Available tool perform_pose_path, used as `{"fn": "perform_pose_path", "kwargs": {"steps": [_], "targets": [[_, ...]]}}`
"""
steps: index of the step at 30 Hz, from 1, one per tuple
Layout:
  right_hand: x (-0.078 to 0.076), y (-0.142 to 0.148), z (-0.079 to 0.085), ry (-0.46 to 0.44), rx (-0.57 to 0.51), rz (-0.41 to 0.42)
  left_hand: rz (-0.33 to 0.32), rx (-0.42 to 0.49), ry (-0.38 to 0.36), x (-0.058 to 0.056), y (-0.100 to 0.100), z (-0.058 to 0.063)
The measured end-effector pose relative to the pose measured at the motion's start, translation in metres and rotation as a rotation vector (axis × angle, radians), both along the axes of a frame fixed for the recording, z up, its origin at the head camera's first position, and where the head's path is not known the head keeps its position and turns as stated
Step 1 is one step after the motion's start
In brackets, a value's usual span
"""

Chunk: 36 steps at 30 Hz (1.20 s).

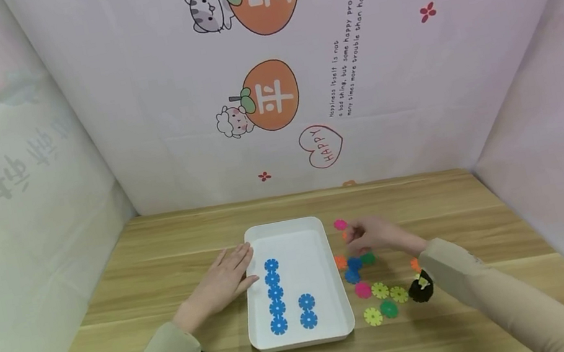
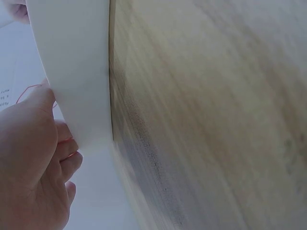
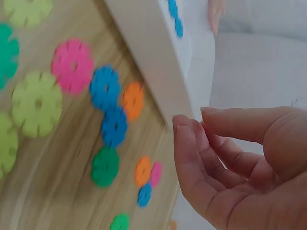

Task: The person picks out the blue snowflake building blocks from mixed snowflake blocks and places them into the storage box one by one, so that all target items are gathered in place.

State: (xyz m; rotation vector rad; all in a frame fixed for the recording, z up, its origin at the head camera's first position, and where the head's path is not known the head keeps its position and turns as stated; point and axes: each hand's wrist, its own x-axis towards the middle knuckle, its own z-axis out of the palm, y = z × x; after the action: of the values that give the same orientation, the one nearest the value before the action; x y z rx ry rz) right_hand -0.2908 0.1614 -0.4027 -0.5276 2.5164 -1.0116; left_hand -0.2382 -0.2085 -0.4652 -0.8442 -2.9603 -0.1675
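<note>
My left hand (image 1: pixel 223 279) rests at the left rim of a white tray (image 1: pixel 305 241), its fingers reaching along the rim and its thumb at the edge. Inside the tray lie blue notched plastic discs: a column of several blue discs (image 1: pixel 276 293) at left and two blue discs (image 1: pixel 308 311) at right. My right hand (image 1: pixel 374 234) hovers over the loose discs beside the tray. In the right wrist view, its thumb and fingers are bent toward each other with nothing visible between them. Near it lie blue (image 3: pixel 114 126), orange (image 3: pixel 133 100) and green (image 3: pixel 105 166) discs.
More loose discs lie right of the tray, including a pink disc (image 1: pixel 363 291), a yellow disc (image 1: pixel 373 316) and a green disc (image 1: pixel 389 309). Some sit under the right forearm. Printed white cloth (image 1: pixel 160 97) stands behind the wooden table (image 1: pixel 169 240) and along both sides.
</note>
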Motion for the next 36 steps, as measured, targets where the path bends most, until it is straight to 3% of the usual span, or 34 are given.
{"fn": "perform_pose_path", "kwargs": {"steps": [8, 17, 25, 36], "targets": [[-0.020, 0.033, -0.011, 0.076, 0.042, -0.102, 0.004, -0.005, 0.000, 0.001, 0.000, 0.000], [-0.044, 0.031, -0.024, 0.098, 0.166, -0.186, 0.010, 0.000, -0.006, 0.002, 0.000, 0.000], [-0.065, 0.025, -0.033, 0.102, 0.249, -0.153, -0.005, 0.008, 0.007, 0.002, 0.001, 0.001], [-0.073, 0.018, -0.038, 0.099, 0.269, -0.161, 0.001, -0.009, 0.010, 0.000, -0.001, -0.001]]}}
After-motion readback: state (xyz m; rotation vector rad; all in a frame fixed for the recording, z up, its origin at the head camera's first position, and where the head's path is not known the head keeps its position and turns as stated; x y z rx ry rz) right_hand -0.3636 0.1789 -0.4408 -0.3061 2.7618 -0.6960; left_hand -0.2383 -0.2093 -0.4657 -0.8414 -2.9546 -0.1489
